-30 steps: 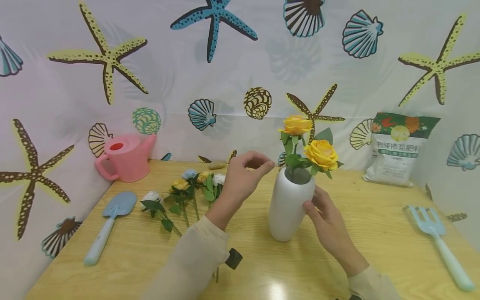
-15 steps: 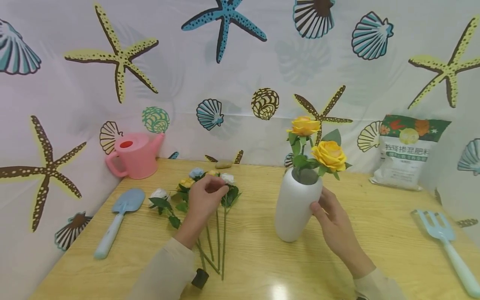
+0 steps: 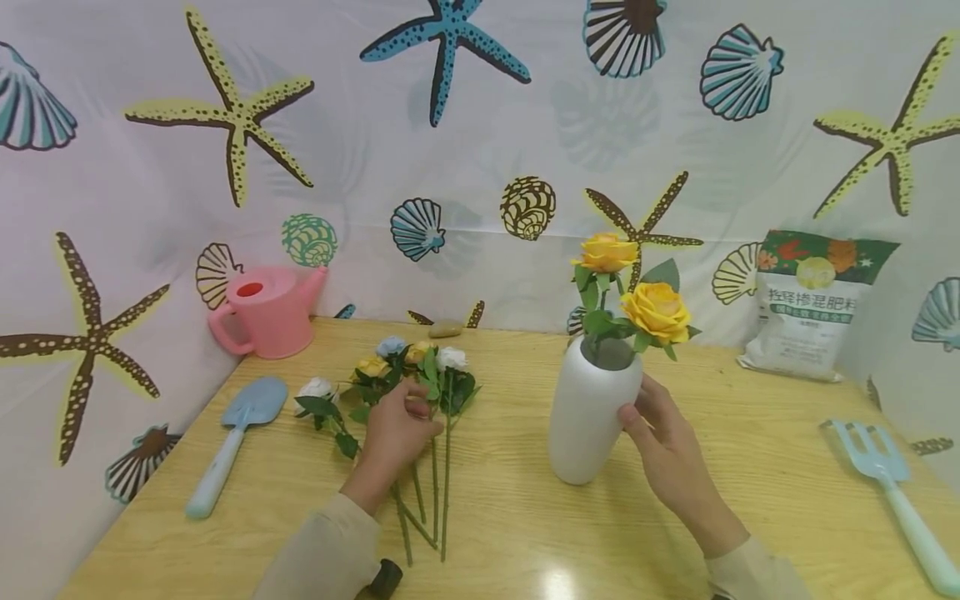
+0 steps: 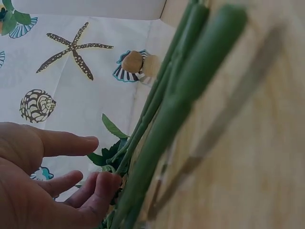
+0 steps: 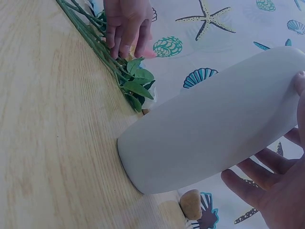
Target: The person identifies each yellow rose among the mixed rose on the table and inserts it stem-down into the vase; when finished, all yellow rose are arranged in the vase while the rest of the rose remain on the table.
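A white vase [image 3: 592, 421] stands tilted on the table, and my right hand [image 3: 663, 458] grips its right side. In the right wrist view the vase [image 5: 205, 129] shows the thumb near one end and fingers along its underside. Two yellow roses [image 3: 656, 312] rise from its mouth. Left of it lie several loose roses: a white rose [image 3: 452, 358], a blue rose [image 3: 392, 346], a yellow rose [image 3: 372, 367] and others. My left hand [image 3: 393, 437] reaches over their stems. In the left wrist view its thumb and fingers are apart, with fingertips [image 4: 110, 181] right at the green stems [image 4: 162, 129].
A pink watering can [image 3: 270, 317] stands at the back left, with a blue trowel [image 3: 236, 437] in front of it. A fertilizer bag [image 3: 810, 308] leans at the back right, and a blue hand fork [image 3: 888, 492] lies at the right. A stone [image 3: 445, 330] sits by the patterned cloth.
My left hand has moved from beside the vase's mouth leftward and down to the loose roses, its fingers now lower on the stems. The right hand stays on the vase.
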Available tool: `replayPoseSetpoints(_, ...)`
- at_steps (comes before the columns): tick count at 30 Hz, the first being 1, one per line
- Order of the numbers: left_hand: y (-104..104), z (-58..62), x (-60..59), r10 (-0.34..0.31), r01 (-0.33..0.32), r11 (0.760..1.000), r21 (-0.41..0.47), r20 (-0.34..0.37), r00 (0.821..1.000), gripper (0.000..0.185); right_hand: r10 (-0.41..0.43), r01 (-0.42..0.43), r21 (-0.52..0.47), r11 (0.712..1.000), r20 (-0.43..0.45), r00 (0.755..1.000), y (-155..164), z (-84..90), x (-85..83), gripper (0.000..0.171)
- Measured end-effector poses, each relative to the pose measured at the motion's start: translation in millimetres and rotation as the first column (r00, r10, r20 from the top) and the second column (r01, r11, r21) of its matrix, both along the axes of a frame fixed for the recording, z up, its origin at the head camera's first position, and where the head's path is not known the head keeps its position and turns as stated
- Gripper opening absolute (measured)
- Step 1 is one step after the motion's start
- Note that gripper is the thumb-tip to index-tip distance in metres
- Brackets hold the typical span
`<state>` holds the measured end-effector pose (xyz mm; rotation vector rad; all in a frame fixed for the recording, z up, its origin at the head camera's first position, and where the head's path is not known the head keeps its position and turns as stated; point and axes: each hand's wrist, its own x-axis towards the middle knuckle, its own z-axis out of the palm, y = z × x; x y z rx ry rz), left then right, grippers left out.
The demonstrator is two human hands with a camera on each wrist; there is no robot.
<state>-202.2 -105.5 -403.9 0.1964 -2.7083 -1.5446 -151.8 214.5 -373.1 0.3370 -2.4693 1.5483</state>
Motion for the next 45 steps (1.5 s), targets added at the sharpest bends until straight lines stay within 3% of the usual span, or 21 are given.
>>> replayPoseSetpoints(7, -2.0, -0.9, -5.8, -0.044, 0.047, 0.996, -0.079, 0.039, 0.998, 0.059, 0.001, -0.001, 0.001, 1.000, 0.013, 1.000, 0.1, 1.3, -0.6, 0.050)
replayPoseSetpoints(17, 0.7, -6.8, -15.1, -0.029, 0.036, 0.992, -0.125, 0.058, 0.998, 0.068, -0.006, 0.006, 0.002, 1.000, 0.019, 1.000, 1.6, 0.0, -1.0, 0.049)
replayPoseSetpoints(27, -1.9, -9.4, -18.2, -0.040, 0.046, 0.995, -0.091, 0.062, 0.997, 0.069, -0.002, 0.003, -0.002, 1.000, 0.024, 1.000, 1.4, 1.0, -0.6, 0.050)
replayPoseSetpoints(36, -4.7, -1.0, -16.6, -0.001, -0.008, 0.992, 0.129, 0.067, 0.998, 0.063, -0.013, 0.013, 0.010, 1.000, 0.020, 1.000, 2.1, 0.3, -0.2, 0.050)
replayPoseSetpoints(41, -3.4, 16.1, -13.9, 0.037, -0.042, 0.963, 0.265, 0.026, 0.999, 0.055, -0.010, 0.010, 0.008, 1.000, 0.012, 1.000, 2.1, 0.6, 0.0, 0.050)
replayPoseSetpoints(45, 1.0, 33.0, -9.8, 0.066, -0.048, 0.926, 0.373, -0.035, 0.997, 0.043, -0.008, 0.008, 0.005, 1.000, 0.017, 1.000, 1.8, 0.2, -0.1, 0.050)
